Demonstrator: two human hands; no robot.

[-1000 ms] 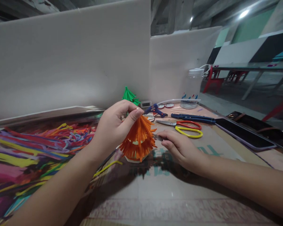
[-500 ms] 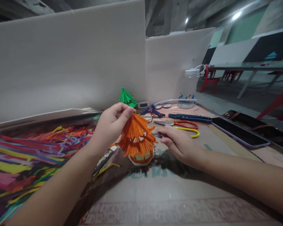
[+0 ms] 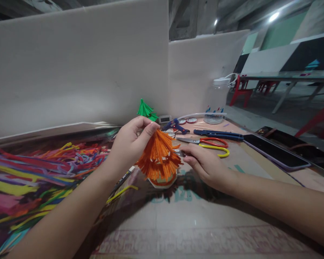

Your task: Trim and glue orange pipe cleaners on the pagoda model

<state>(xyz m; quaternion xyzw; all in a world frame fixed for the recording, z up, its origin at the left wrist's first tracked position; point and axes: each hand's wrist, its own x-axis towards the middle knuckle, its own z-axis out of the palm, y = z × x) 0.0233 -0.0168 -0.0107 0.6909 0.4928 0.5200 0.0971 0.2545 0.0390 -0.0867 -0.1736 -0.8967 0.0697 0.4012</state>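
An orange tree of fuzzy stems (image 3: 160, 154) stands in two fringed tiers over a pale base at the middle of the table. My left hand (image 3: 133, 142) pinches its top between thumb and fingers. Just right of its lower fringe is my right hand (image 3: 202, 162), its fingers closed round a small shiny object that is mostly hidden. Behind the orange tree a green tree (image 3: 145, 109) shows above my left hand. A yellow stem (image 3: 122, 193) lies on the table below my left wrist.
Many coloured stems (image 3: 56, 169) cover the left side. Scissors (image 3: 213, 142), a blue glue gun (image 3: 175, 125), a blue tool (image 3: 218, 134) and a phone (image 3: 277, 151) lie to the right. A clear bottle (image 3: 216, 100) stands at the back; white boards (image 3: 78, 72) rise behind.
The orange tree has shifted slightly right with my left hand and tilts a little more, so less of its base shows. My right hand has hardly moved.
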